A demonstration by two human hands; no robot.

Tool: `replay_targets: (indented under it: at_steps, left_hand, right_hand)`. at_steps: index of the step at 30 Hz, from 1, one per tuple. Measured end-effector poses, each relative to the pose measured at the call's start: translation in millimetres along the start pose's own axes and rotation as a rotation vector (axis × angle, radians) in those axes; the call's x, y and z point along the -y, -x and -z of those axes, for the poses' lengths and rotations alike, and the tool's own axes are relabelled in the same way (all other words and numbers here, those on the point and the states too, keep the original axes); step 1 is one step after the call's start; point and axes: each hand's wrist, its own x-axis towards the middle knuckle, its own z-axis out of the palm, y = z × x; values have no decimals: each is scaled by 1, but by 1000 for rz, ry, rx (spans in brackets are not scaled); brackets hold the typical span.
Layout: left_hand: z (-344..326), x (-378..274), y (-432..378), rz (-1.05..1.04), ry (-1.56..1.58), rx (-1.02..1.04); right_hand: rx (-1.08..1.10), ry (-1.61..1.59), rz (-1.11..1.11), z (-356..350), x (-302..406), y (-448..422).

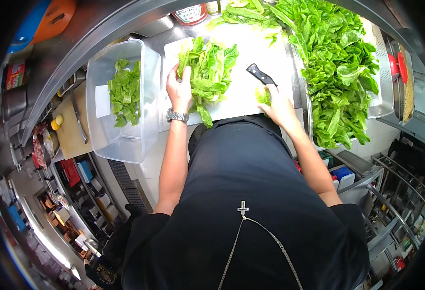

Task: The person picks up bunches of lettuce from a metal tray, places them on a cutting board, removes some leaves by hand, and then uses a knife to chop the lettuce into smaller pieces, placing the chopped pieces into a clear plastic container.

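Observation:
A loose bunch of romaine lettuce leaves (212, 72) lies on a white cutting board (241, 47). My left hand (179, 87), with a metal-band watch at the wrist, grips the bunch's left edge between thumb and fingers. Near the board's front right corner, my right hand (280, 108) pinches a small pale-green lettuce piece (262, 96). Just beyond those fingers lies a knife with a black riveted handle (261, 74); I cannot make out its blade against the bright board. Cut lettuce (125, 92) sits in a clear plastic tub (150, 87) on the left.
A large heap of romaine (337, 72) fills a metal tray on the right, beside a perforated pan (383, 79). More leaves (247, 12) lie behind the board, near a Heinz ketchup container (190, 15). Left of the tub, a second knife (78, 116) rests on a tan board (67, 130).

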Motion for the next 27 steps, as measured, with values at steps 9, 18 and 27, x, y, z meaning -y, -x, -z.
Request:
replay_targets:
  at_steps: [9,18,27]
  left_hand:
    - [7,-35,15,-223,-234,-203]
    - [4,-47,49,-458,-455,102]
    - [10,-33,69,-495,-422,76]
  right_hand:
    - [-103,-154,186,-22,1,-24]
    - [-138,-17,689,8,102,-105]
    - [106,-177,521,-16,47,-123]
